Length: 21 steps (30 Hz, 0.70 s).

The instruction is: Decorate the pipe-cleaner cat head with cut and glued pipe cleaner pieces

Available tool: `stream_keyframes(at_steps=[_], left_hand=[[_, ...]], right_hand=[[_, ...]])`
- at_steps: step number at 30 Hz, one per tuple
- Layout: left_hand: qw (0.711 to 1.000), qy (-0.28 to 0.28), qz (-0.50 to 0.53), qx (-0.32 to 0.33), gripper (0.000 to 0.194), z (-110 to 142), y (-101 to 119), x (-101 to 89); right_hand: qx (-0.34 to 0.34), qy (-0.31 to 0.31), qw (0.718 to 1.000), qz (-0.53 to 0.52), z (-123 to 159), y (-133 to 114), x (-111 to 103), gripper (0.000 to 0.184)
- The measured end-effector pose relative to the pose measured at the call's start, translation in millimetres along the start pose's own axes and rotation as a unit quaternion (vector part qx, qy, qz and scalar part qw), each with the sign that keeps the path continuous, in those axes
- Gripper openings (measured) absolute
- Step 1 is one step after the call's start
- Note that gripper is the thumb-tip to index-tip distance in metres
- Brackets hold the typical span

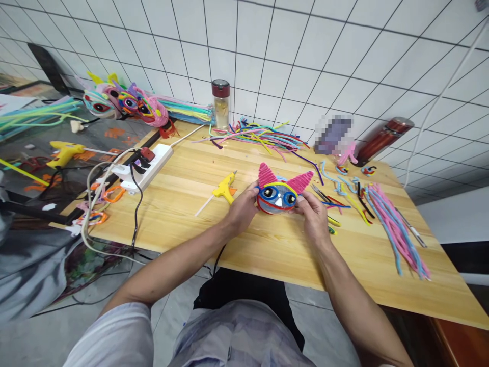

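Between my two hands is a pipe-cleaner animal mask (pixel 278 204) with pink pointed ears, blue-ringed eyes, a yellow brow line and a red rim. My left hand (pixel 244 206) grips its left edge, fingers closed round the side. On the opposite edge my right hand (pixel 312 211) pinches it with thumb and fingers. The mask is held just over the wooden table (pixel 183 224), its face turned up toward me. A yellow glue gun (pixel 224 188) with a white glue stick lies close beside my left hand. Near my right hand are scissors or thin tools (pixel 321 193), partly hidden.
A white power strip (pixel 147 168) with cables sits at the left. Loose pipe cleaners (pixel 260 136) lie along the wall beside a glass bottle (pixel 221 104). Pink and blue pipe cleaners (pixel 397 229) and a red thermos (pixel 384 140) are at the right. Finished-looking animal heads (pixel 126 104) stand far left, near another glue gun (pixel 64 153).
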<state>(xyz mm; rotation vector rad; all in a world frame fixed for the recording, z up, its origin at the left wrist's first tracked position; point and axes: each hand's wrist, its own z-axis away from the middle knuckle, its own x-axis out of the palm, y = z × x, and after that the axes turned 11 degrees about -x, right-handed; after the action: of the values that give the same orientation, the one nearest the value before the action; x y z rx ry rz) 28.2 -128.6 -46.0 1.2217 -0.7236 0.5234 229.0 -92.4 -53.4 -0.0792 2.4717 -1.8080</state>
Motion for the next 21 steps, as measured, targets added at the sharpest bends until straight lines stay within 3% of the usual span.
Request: stream_keyframes(at_steps=[8,21], left_hand=[[1.0,0.002,0.008,-0.001,0.036,-1.2,0.8,-1.8],[1.0,0.013,0.007,0.011,0.033,-2.6,-1.7,-3.8]], right_hand=[[0.008,0.03,0.999,-0.026,1.2,2.3,1.2,0.05],[-0.015,0.001,1.0,-0.018,2.7,-3.3,3.0,0.054]])
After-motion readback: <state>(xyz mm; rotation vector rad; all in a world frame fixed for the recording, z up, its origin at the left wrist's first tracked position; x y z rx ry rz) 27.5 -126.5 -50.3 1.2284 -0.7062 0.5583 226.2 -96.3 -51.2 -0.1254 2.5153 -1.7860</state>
